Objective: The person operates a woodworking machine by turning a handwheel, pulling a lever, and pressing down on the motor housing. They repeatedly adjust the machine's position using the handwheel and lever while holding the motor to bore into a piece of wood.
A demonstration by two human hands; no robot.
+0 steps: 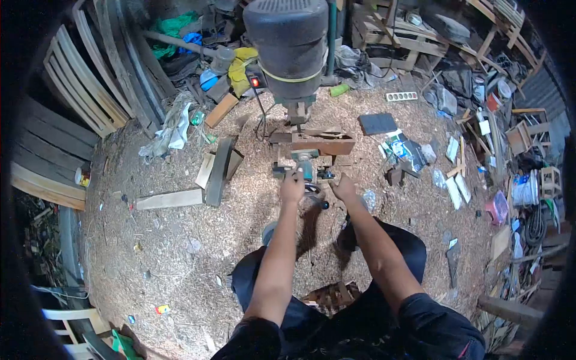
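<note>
A drilling machine with a large dark motor housing stands straight ahead, its spindle pointing down. Under it a reddish-brown wooden piece lies across the green clamp. My left hand is closed at the left side of the clamp; what its fingers grip is too small to make out. My right hand is at the right, beside a small dark handle part, and its finger detail is unclear. A handwheel with a dark knob sits between the hands.
Wood shavings cover the floor. Boards lie left of the machine. A dark flat block and a power strip are at the right. Curved slats lean at the upper left. A stool is between the legs.
</note>
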